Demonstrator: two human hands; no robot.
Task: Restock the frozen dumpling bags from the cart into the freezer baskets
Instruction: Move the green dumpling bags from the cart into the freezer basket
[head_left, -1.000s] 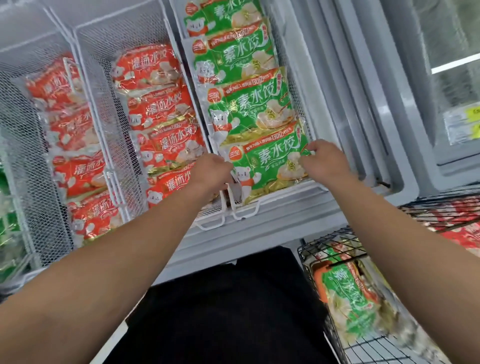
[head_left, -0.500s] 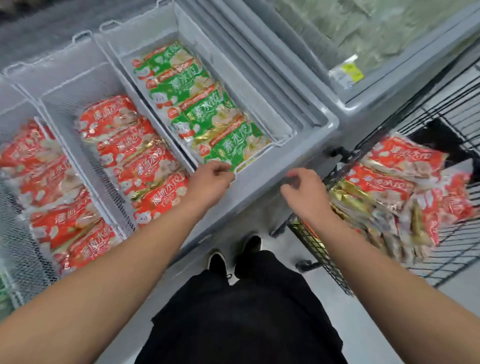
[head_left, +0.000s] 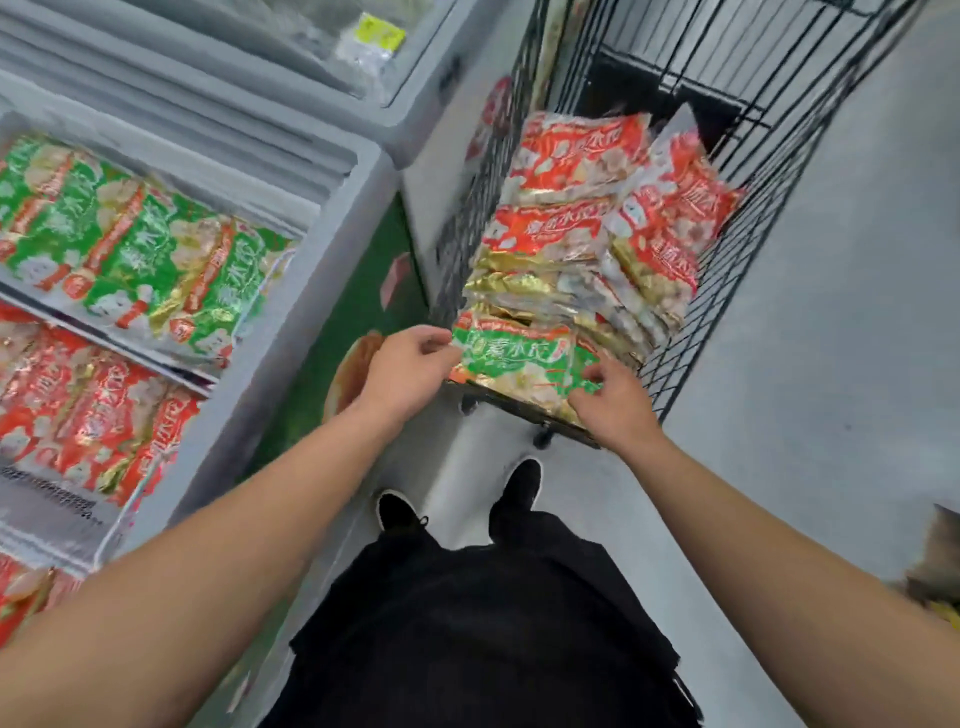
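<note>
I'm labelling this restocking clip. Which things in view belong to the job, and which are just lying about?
Part of the job:
- green dumpling bag, held at its ends by the left hand and right hand
- red dumpling bags stacked in the wire cart
- freezer baskets holding green and red bags

Just lying about:
- yellow tag on the neighbouring freezer's glass lid

both hands at the near end of the black wire cart (head_left: 727, 270). left hand (head_left: 410, 366) pinches the left edge of a green dumpling bag (head_left: 511, 358); right hand (head_left: 613, 397) has curled fingers on its right end. the bag lies at the front of a pile of red bags (head_left: 576, 208). at left, open freezer (head_left: 358, 218): one basket of green bags (head_left: 130, 244), one of red bags (head_left: 78, 410) nearer. black shoes (head_left: 511, 488) on grey floor (head_left: 831, 364).
</note>
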